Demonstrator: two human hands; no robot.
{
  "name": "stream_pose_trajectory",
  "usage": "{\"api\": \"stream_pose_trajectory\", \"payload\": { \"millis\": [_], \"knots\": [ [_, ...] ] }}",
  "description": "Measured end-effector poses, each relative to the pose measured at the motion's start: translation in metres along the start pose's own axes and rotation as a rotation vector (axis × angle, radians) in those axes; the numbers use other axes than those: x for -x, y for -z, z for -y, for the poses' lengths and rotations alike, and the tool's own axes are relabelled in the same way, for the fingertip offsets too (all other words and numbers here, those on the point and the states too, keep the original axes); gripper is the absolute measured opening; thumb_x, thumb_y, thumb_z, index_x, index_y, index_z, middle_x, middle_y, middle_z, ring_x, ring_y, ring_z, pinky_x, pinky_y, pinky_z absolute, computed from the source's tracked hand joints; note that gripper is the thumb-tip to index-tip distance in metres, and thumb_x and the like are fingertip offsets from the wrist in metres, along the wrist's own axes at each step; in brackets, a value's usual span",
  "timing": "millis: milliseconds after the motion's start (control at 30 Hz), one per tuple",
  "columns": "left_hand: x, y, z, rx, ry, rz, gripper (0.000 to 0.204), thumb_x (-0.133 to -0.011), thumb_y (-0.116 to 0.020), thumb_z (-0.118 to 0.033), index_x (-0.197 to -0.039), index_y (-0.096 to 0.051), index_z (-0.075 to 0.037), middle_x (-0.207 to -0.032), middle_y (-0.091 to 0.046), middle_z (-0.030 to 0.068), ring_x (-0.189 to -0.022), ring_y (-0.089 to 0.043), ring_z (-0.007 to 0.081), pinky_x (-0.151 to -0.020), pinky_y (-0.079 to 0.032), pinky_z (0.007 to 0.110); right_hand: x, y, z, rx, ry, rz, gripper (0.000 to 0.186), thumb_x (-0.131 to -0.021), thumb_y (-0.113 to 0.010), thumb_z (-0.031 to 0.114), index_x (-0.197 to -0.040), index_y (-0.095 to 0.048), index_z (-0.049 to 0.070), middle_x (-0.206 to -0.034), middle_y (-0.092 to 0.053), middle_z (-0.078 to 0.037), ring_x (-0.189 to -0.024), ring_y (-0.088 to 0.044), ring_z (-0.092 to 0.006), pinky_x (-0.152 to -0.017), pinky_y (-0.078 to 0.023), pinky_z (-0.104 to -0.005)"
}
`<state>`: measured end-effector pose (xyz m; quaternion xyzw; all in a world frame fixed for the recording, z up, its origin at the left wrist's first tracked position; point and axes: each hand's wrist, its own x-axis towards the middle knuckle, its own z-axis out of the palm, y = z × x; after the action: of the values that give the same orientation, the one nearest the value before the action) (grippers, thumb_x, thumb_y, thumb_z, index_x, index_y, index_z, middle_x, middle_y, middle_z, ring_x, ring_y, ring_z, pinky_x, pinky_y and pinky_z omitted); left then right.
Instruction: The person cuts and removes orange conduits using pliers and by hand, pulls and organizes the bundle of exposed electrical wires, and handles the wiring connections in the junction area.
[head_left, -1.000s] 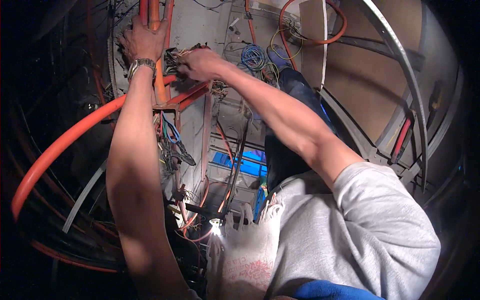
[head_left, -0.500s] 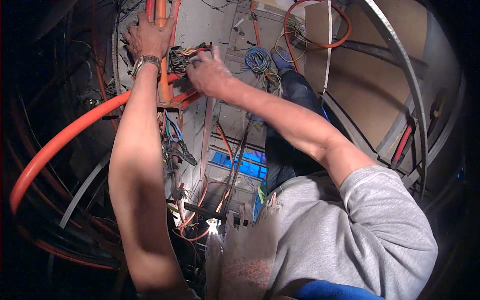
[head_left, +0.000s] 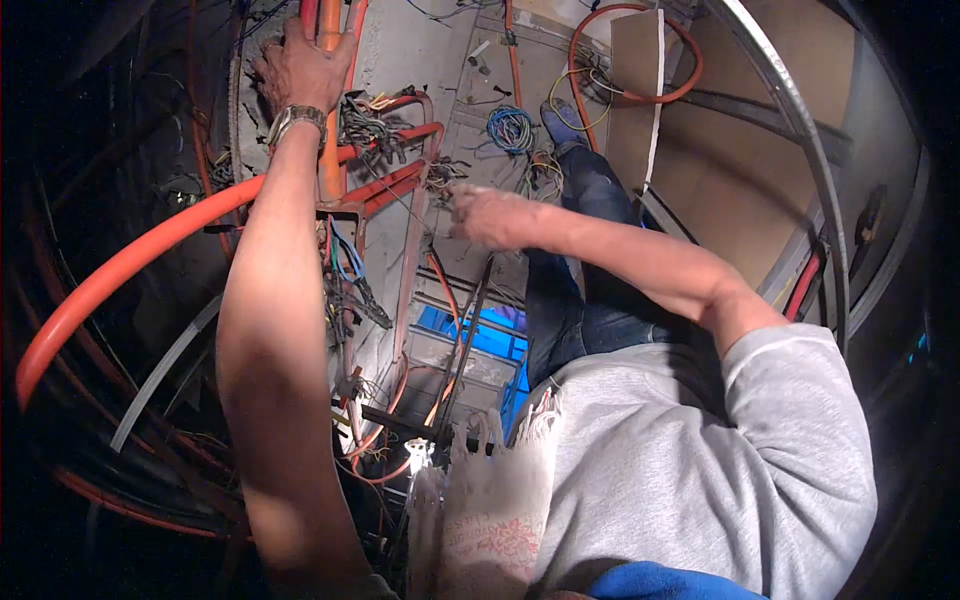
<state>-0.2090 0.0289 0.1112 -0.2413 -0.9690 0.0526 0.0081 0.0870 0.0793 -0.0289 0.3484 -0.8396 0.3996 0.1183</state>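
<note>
High on the left, my left hand (head_left: 300,78), with a metal-band watch (head_left: 300,118) on its wrist, grips an upright orange conduit (head_left: 329,165) against the wall. Red tubes pass up beside its fingers. My right hand (head_left: 492,216) is slightly blurred, its fingers parted and pointing left, with nothing seen in them. Close to those fingertips sticks out a small tuft of cut wires (head_left: 443,176). A larger bundle of dark-ended wires (head_left: 365,125) hangs between the two hands, beside short red-orange conduits (head_left: 392,190).
A thick orange hose (head_left: 130,265) curves across the left. Blue and green wires (head_left: 346,258) dangle below the conduit. A coil of blue wire (head_left: 510,130) lies near my foot (head_left: 566,118). Brown board (head_left: 740,170) and a curved metal strip (head_left: 800,110) stand right. A lit lamp (head_left: 420,452) shines low.
My right hand has come away from the larger wire bundle and moved right and down, uncovering that bundle and the red conduits. My left hand stays on the conduit.
</note>
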Motion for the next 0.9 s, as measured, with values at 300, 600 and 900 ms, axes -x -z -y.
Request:
{"api": "stream_pose_trajectory", "payload": {
  "millis": [300,600,900],
  "knots": [
    [-0.001,0.002,-0.002,0.022,0.031,0.049,0.087,-0.082,-0.069,-0.063,-0.145,-0.049,-0.008,-0.137,-0.052,0.0327,-0.133,-0.045,0.0504,-0.108,-0.041,0.06,-0.068,0.026,-0.035,-0.999,-0.782,0.399,0.074,-0.096,-0.067,0.05,-0.149,-0.044,0.005,-0.113,-0.071,-0.016,-0.102,-0.069,-0.0317,-0.098,-0.05,-0.0428],
    [0.01,-0.006,0.018,-0.045,0.016,-0.064,0.088,-0.079,-0.07,-0.069,-0.139,-0.054,-0.007,-0.126,-0.06,0.0344,-0.124,-0.054,0.051,-0.103,-0.045,0.059,-0.044,-0.024,0.015,-0.593,-0.545,0.173,0.024,-0.096,-0.059,0.024,-0.095,-0.067,0.001,-0.087,-0.068,-0.02,-0.081,-0.066,-0.0377,-0.074,-0.053,-0.0457],
    [-0.004,-0.003,-0.01,0.004,0.012,-0.015,0.088,-0.079,-0.07,-0.066,-0.141,-0.051,-0.007,-0.131,-0.056,0.0329,-0.128,-0.05,0.0502,-0.105,-0.043,0.059,0.044,-0.037,-0.008,-0.703,-0.642,0.707,0.109,-0.073,-0.089,0.042,-0.159,-0.031,0.01,-0.139,-0.06,-0.023,-0.128,-0.059,-0.0342,-0.11,-0.045,-0.0518]
  ]
}}
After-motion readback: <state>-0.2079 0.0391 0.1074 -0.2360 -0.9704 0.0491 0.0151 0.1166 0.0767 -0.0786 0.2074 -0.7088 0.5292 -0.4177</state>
